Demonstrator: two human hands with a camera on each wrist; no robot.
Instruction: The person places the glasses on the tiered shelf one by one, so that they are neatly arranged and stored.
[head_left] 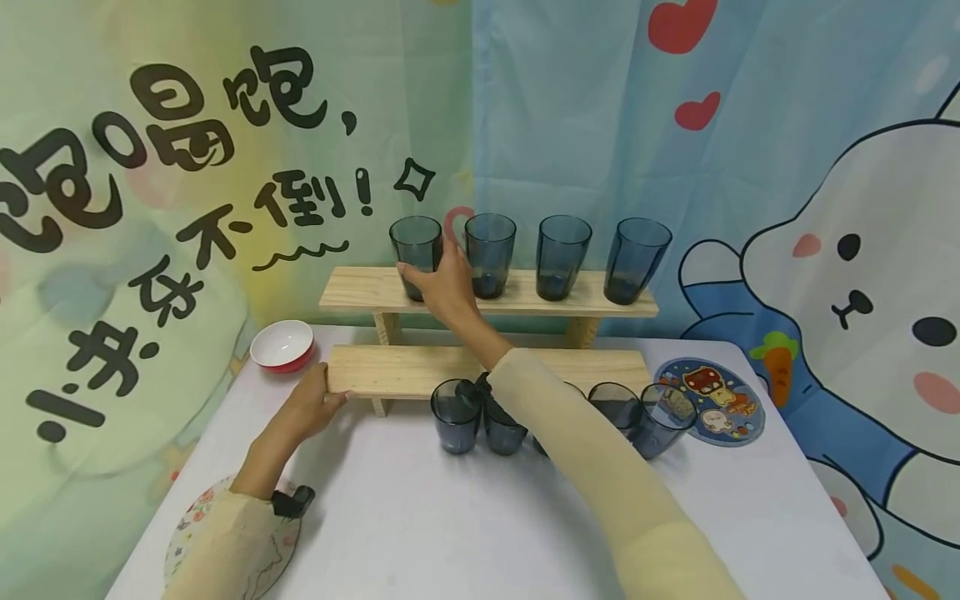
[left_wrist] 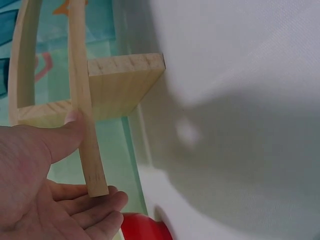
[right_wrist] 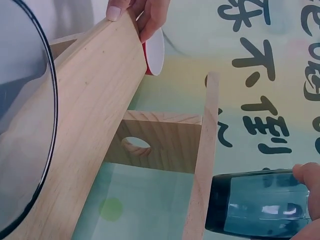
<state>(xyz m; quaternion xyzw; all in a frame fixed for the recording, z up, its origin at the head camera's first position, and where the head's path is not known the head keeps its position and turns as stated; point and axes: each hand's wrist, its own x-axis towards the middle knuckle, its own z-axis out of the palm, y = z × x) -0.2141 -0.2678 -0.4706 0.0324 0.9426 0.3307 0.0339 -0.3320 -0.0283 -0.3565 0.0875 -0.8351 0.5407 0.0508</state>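
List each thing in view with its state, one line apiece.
Leftmost upper translucent blue tumbler: upright, gripped by the right hand
Three other upper tumblers: upright
Front translucent blue tumblers: mouths up, some partly hidden
Lower pale wooden board: left end gripped by the left hand
Round red and white bowl: mouth up
Round blue patterned mat: flat, partly hidden
Round pale patterned mat: flat, partly hidden
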